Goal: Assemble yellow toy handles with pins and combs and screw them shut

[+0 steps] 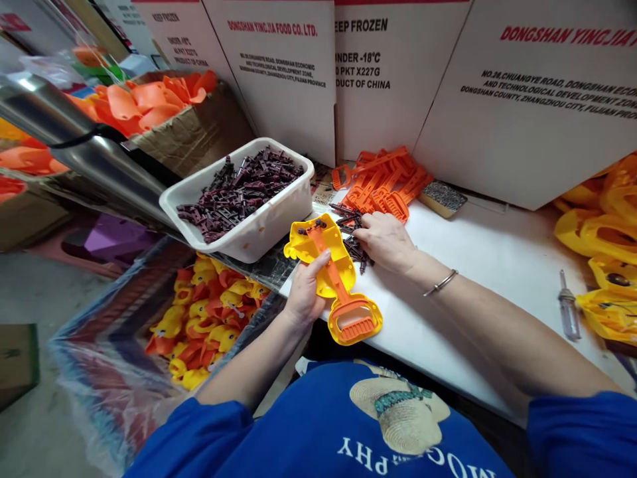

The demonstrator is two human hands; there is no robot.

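Observation:
My left hand [307, 290] is closed on a yellow plastic toy half-shell [341, 249], its hollow side up and the thumb on top. An orange handled part [337, 277] lies inside the shell, its grip end towards me. Small dark pieces show at the shell's far end. My right hand [387, 240] reaches into a small pile of dark plastic parts [354, 251] on the table, fingers bent down and drawn together. The fingertips are partly hidden, so I cannot make out what they pinch. Just beyond lies a heap of orange handled parts [383, 182].
A white tub [253, 232] of dark parts stands left of the pile. Behind the orange heap is a small box of screws [442, 198]. A screwdriver [568, 309] and yellow shells [610, 232] lie right. Below left, a crate [107, 345] holds duck toys. Cartons [398, 119] wall the back.

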